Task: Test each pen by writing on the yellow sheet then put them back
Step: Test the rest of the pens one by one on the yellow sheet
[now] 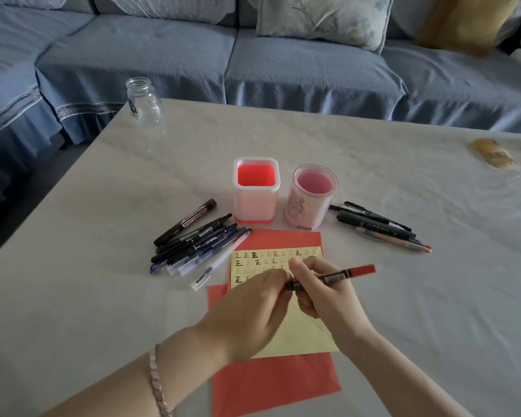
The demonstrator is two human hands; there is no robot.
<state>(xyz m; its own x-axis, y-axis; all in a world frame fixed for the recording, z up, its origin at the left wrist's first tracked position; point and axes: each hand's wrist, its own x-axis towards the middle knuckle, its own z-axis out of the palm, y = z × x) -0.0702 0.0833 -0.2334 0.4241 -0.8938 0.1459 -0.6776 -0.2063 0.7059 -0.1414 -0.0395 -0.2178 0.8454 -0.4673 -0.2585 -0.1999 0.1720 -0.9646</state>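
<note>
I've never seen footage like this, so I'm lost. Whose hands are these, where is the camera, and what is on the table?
No machine here: a person wears a camera on the head, so this one picture looks forward and down at their own hands. On the pale table lies a yellow sheet with rows of written test marks, on top of red paper. Behind it stand a square red holder and a round pink holder, flanked by a left pile of pens and a right pile of pens; a glass jar stands at the far left corner. The right hand grips a black marker with a red end above the sheet. The left hand, a bracelet on its wrist, seems to pinch the marker's dark end.
</note>
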